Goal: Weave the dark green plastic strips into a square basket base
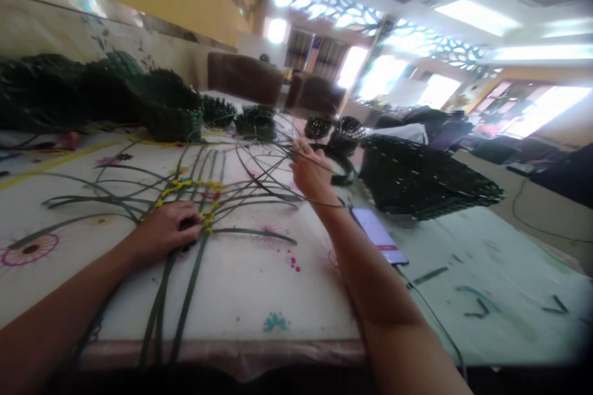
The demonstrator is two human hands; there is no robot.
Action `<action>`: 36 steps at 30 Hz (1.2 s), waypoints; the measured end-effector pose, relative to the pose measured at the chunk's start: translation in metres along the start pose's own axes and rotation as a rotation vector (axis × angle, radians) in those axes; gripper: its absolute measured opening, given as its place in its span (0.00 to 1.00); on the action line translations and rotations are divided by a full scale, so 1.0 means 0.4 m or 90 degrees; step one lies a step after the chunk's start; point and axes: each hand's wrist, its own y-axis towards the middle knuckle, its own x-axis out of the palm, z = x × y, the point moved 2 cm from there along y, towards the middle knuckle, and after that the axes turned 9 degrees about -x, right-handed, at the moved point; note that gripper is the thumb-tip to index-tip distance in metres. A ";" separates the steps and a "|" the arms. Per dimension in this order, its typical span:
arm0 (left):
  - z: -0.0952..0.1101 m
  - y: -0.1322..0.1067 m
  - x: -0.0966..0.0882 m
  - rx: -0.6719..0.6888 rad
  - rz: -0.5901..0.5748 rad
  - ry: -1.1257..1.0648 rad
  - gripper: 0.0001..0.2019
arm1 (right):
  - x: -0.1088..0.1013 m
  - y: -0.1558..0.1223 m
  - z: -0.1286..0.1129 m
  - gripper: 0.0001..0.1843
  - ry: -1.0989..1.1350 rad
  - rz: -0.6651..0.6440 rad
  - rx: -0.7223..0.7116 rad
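Observation:
A half-woven piece of dark green flat strips (210,194) lies on the table, with strips fanning out on all sides. Yellow ties (210,222) run around its woven middle. My left hand (169,226) is on the near-left part of the weave, fingers curled and closed on the strips there. Farther off to the right, my right hand (311,171) is raised over the table, its fingers pinched around a long green strip (271,166). Several strip ends cross between my two hands. Blur hides the exact fingertip contact.
Dark green woven baskets (169,108) stand at the back left, with smaller ones behind the weave. A large dark basket (426,176) lies to the right. Near my right forearm are a lit phone (377,234) with a cable and loose strip scraps (430,276).

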 end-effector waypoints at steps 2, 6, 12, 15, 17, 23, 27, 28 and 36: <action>0.008 -0.007 -0.004 0.024 -0.011 -0.010 0.15 | -0.022 0.001 0.000 0.33 0.053 0.084 0.002; 0.020 -0.040 -0.002 0.074 -0.032 0.008 0.15 | -0.074 -0.002 -0.001 0.29 0.206 0.034 0.001; 0.032 -0.075 0.010 0.090 -0.029 0.028 0.11 | -0.156 -0.060 -0.094 0.17 0.100 -0.226 -0.081; 0.056 -0.071 0.012 0.088 -0.050 0.037 0.10 | -0.164 -0.083 -0.209 0.18 0.171 -0.242 -0.219; 0.070 -0.067 0.014 0.075 -0.047 0.043 0.09 | -0.156 -0.077 -0.289 0.19 0.223 -0.241 -0.313; 0.080 -0.062 0.026 0.023 -0.083 0.066 0.06 | -0.135 0.043 -0.443 0.28 0.230 -0.343 -0.374; 0.085 -0.058 0.029 0.024 -0.085 0.070 0.07 | -0.092 0.121 -0.511 0.46 0.615 -0.403 -0.191; 0.086 -0.057 0.029 0.025 -0.083 0.067 0.07 | -0.072 0.137 -0.527 0.49 0.713 -0.427 -0.135; 0.077 -0.058 0.034 0.015 -0.082 0.058 0.07 | 0.055 0.277 -0.575 0.64 0.612 -0.305 -0.163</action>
